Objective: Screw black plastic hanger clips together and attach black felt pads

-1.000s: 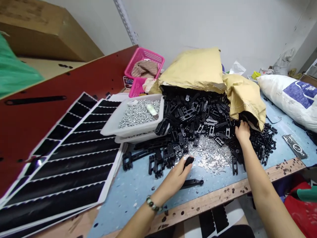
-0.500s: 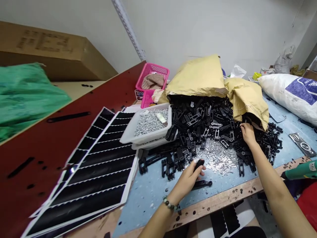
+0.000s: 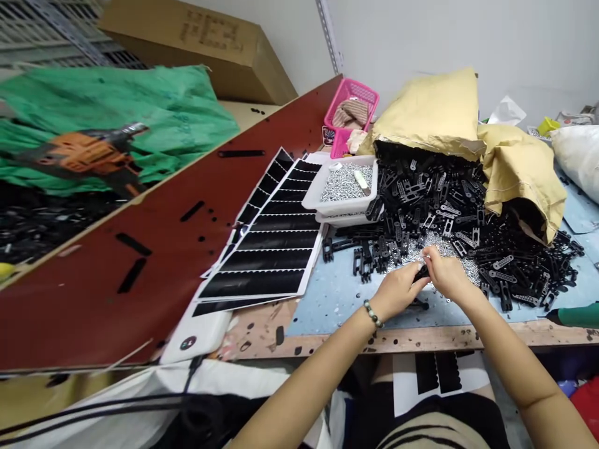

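My left hand [image 3: 399,289] and my right hand [image 3: 444,274] meet over the blue table top [image 3: 337,299], fingers pinched together around a small black plastic part [image 3: 421,272]. My left wrist wears a bead bracelet [image 3: 373,313]. Just behind my hands lies a heap of small silver screws [image 3: 421,249]. Beyond it a big pile of black plastic brackets [image 3: 468,206] spills from torn tan paper bags [image 3: 435,118]. Another black bracket [image 3: 418,304] lies on the table under my hands.
A white tray of screws [image 3: 344,187] stands left of the pile, with pink baskets [image 3: 350,109] behind. Black sticker sheets [image 3: 266,249] lean on a dark red board [image 3: 140,262]. An orange drill [image 3: 88,153] rests on green cloth at far left. A white sack [image 3: 578,156] lies at right.
My right hand came back from the bracket pile to meet my left hand over the screws. My left hand lifted with its black part. The view swung left, showing the drill.
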The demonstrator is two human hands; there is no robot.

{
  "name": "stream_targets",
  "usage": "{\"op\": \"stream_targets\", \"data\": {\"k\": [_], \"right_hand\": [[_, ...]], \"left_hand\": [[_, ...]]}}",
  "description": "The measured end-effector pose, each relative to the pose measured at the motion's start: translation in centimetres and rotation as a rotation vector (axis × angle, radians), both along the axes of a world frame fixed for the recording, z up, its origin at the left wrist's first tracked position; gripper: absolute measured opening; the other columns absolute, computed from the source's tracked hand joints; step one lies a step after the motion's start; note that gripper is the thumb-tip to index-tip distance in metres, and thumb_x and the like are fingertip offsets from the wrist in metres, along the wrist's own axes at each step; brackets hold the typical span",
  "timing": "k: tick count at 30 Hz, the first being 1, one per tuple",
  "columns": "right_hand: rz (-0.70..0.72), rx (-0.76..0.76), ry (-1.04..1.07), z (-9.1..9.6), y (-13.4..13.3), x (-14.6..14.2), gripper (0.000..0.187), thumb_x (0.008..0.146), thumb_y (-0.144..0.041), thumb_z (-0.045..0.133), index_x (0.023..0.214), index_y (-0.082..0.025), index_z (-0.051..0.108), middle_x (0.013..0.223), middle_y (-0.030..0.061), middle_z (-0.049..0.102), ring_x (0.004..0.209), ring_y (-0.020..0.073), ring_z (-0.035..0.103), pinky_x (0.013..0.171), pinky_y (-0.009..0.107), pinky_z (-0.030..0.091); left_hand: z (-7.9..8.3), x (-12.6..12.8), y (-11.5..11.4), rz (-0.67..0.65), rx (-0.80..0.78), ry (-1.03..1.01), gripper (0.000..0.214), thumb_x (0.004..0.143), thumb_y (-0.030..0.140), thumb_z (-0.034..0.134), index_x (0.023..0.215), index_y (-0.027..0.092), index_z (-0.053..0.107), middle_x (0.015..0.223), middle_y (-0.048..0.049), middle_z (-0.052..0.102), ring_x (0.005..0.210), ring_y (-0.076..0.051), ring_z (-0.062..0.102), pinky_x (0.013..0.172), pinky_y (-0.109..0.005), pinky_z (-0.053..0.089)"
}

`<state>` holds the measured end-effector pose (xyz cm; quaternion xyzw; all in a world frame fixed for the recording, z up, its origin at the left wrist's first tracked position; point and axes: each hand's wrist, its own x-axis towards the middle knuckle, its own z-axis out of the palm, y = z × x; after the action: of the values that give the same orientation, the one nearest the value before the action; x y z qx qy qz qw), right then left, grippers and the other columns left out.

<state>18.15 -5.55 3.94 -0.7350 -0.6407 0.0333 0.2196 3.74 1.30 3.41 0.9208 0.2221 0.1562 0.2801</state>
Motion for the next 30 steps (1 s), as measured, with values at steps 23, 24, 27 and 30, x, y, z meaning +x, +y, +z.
{"op": "stream_targets", "data": {"k": [23,24,27,30], "right_hand": [[-0.056,0.221,0.104,-7.5,-2.5,-0.9,0.026,0.089,-0.033,0.055,0.11,-0.017,0.056,0.103,0.0109,0.059,0.095,0.0247,0.051,0.081,0.038,0.043],[-0.021,0.217,0.118,-7.6,-2.9,-0.8,0.024,0.09,-0.029,0.053,0.111,-0.018,0.056,0.103,0.0103,0.06,0.096,0.0243,0.052,0.081,0.038,0.043],[0.071,0.176,0.106,-8.0,-3.7,-1.1,0.017,0.09,-0.021,0.051,0.104,-0.02,0.062,0.095,0.0069,0.064,0.09,0.0228,0.052,0.08,0.038,0.043],[0.073,0.165,0.093,-8.1,-3.8,-1.4,0.016,0.09,-0.02,0.053,0.1,-0.02,0.065,0.092,0.0064,0.066,0.087,0.0222,0.052,0.078,0.037,0.043]], "left_hand": [[-4.1,-1.2,3.1,-0.051,-0.039,0.028,0.013,0.087,0.02,0.055,0.095,0.017,0.065,0.092,-0.005,0.059,0.093,-0.02,0.054,0.086,-0.034,0.044],[-4.2,-1.2,3.1,-0.082,-0.034,0.041,0.012,0.087,0.019,0.055,0.092,0.017,0.066,0.091,-0.0051,0.059,0.091,-0.02,0.053,0.085,-0.034,0.044],[-4.3,-1.5,3.1,-0.179,-0.03,0.07,0.015,0.089,0.018,0.052,0.092,0.017,0.066,0.091,-0.0057,0.059,0.09,-0.02,0.053,0.084,-0.033,0.043],[-4.3,-1.8,3.1,-0.244,-0.035,0.086,0.023,0.094,0.019,0.043,0.097,0.017,0.065,0.096,-0.0066,0.059,0.091,-0.019,0.053,0.085,-0.032,0.043]]}}
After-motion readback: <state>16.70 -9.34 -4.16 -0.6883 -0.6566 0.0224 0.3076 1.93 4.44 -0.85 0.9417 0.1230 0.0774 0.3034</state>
